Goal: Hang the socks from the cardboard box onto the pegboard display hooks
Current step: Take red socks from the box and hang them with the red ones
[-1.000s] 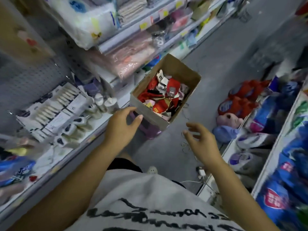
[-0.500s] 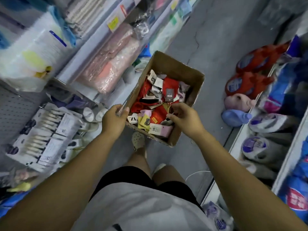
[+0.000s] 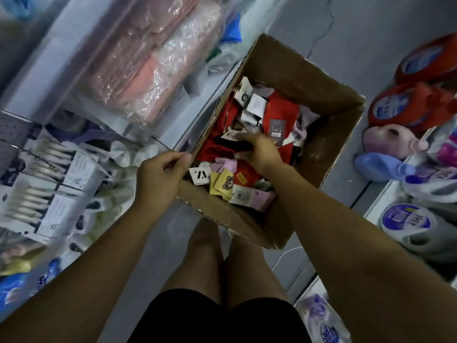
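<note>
An open brown cardboard box (image 3: 326, 144) sits in the aisle in front of me, filled with several tagged sock pairs, mostly red (image 3: 279, 110), plus pink, yellow and white ones. My left hand (image 3: 160, 177) grips the box's near left rim. My right hand (image 3: 257, 149) is inside the box, fingers closed around a black sock pair (image 3: 235, 144) with a white card tag. A strip of grey pegboard (image 3: 10, 134) shows at the far left edge, with packaged goods hanging in front of it.
Left shelves hold pink plastic-wrapped bundles (image 3: 148, 60) and white boxed items (image 3: 49, 194). On the right are low shelves with detergent bags (image 3: 415, 224) and red and blue bottles (image 3: 405, 107). Grey floor lies beyond the box. My bare legs stand below it.
The view has tilted down and closer to the box. My right hand went from the box's near edge deeper into the socks and closed on a black pair. My left hand stays on the rim.
</note>
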Tool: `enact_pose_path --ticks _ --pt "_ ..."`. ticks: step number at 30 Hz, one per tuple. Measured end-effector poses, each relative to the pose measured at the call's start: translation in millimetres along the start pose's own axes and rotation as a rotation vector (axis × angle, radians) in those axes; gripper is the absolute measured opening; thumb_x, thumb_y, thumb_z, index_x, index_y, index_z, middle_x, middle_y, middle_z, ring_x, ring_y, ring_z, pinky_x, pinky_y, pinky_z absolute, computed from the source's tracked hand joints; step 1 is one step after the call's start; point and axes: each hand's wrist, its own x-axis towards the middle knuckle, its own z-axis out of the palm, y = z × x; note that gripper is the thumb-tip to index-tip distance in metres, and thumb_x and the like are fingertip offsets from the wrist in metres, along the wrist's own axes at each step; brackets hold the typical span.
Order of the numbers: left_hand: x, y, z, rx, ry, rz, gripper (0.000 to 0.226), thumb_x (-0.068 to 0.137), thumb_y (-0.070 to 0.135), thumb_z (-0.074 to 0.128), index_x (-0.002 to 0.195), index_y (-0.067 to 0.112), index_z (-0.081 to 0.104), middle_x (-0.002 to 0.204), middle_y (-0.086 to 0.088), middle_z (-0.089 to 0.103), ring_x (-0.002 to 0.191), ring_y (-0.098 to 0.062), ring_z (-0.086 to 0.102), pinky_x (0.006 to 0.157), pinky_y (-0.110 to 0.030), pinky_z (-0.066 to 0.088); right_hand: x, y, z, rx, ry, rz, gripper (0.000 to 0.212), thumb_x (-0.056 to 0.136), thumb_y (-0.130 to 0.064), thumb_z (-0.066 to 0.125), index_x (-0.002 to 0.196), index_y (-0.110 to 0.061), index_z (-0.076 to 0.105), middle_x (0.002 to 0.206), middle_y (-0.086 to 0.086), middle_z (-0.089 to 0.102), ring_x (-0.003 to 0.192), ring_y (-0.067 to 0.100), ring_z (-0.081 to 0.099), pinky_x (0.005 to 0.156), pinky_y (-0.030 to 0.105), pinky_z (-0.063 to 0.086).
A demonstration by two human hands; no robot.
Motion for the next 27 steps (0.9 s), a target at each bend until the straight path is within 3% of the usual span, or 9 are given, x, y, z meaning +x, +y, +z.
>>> enact_pose_path --ticks 4,6,8,11,15,19,21,24,27 --pt "-2.1 -1.2 2.0 -0.047 0.017 -0.025 0.016 0.096 0.024 0.07 0.095 0.04 0.071 0.084 0.041 0.068 0.087 0.017 0.065 0.075 -0.002 0.046 6.1 5.7 0.8 0.1 0.047 0.047 0.023 0.092 -0.009 0.069 0.114 -0.01 0.074 0.106 0.008 0.074 0.099 0.026 0.068 0.081 0.025 0.053" --pt "-3.6 0.0 2.9 -0.057 0.027 -0.026 0.013 0.096 0.023 0.07 0.096 0.036 0.072 0.083 0.036 0.07 0.085 0.016 0.064 0.075 -0.002 0.046 1.5 4.0 -4.9 0.211 0.07 0.075 0.003 0.092 -0.013 0.072 0.089 -0.012 0.073 0.078 -0.001 0.067 0.074 0.015 0.062 0.062 0.016 0.044" --pt "-4.3 4.8 4.0 -0.052 0.028 -0.033 0.008 0.097 0.022 0.069 0.101 0.025 0.076 0.082 0.027 0.071 0.083 0.015 0.064 0.075 -0.003 0.046 -7.8 1.5 -12.5 0.294 0.103 0.094 0.029 0.093 -0.016 0.072 0.067 -0.016 0.058 0.063 -0.004 0.052 0.059 0.008 0.048 0.057 0.021 0.038" --pt "-9.4 19.6 7.1 0.018 0.078 -0.043 0.01 0.098 0.02 0.068 0.104 0.017 0.076 0.089 0.014 0.07 0.082 0.004 0.063 0.077 -0.009 0.048 -32.8 -5.7 -28.5 0.456 0.144 0.118 0.043 0.094 -0.022 0.072 0.065 -0.002 0.048 0.065 0.012 0.04 0.061 0.019 0.039 0.059 0.029 0.035" --pt "-31.5 50.2 10.0 0.048 0.164 0.004 0.021 0.096 0.026 0.07 0.114 0.015 0.072 0.105 0.007 0.07 0.098 -0.008 0.063 0.083 -0.015 0.047 -73.3 -14.0 -49.4 0.623 0.158 0.175 0.042 0.094 -0.024 0.073 0.066 -0.005 0.048 0.061 0.01 0.045 0.058 0.017 0.042 0.058 0.029 0.038" --pt "-60.5 81.9 16.1 -0.009 0.007 0.072 0.031 0.094 0.028 0.073 0.124 0.02 0.068 0.118 0.01 0.068 0.106 0.008 0.059 0.088 -0.005 0.041 -116.3 -22.3 -74.0 0.725 0.14 0.187 0.045 0.094 -0.025 0.073 0.072 0.008 0.052 0.068 0.016 0.05 0.059 0.021 0.048 0.057 0.03 0.044" --pt "-70.5 97.6 20.1 -0.064 -0.114 0.087 0.042 0.093 0.03 0.075 0.133 0.024 0.065 0.132 0.008 0.065 0.119 0.003 0.057 0.098 -0.008 0.041 -136.3 -26.0 -88.8 0.773 0.102 0.156 0.046 0.094 -0.023 0.073 0.079 0.015 0.053 0.075 0.02 0.053 0.062 0.025 0.052 0.056 0.027 0.049" --pt "-77.1 119.7 23.1 -0.072 -0.277 0.134 0.056 0.087 0.041 0.077 0.139 0.031 0.06 0.142 0.006 0.06 0.128 -0.006 0.055 0.105 -0.023 0.045 -165.5 -29.1 -111.3 0.748 0.022 0.074 0.038 0.093 -0.023 0.073 0.076 0.007 0.058 0.065 0.018 0.055 0.051 0.018 0.055 0.051 0.026 0.047" --pt "-78.4 137.5 24.1 -0.025 -0.365 0.159 0.057 0.078 0.049 0.079 0.131 0.037 0.062 0.127 0.01 0.066 0.117 -0.006 0.062 0.093 -0.02 0.05 -192.1 -29.6 -128.7 0.755 -0.026 0.022 0.025 0.092 -0.024 0.073 0.07 -0.014 0.072 0.063 0.007 0.065 0.052 0.009 0.059 0.054 0.02 0.049"
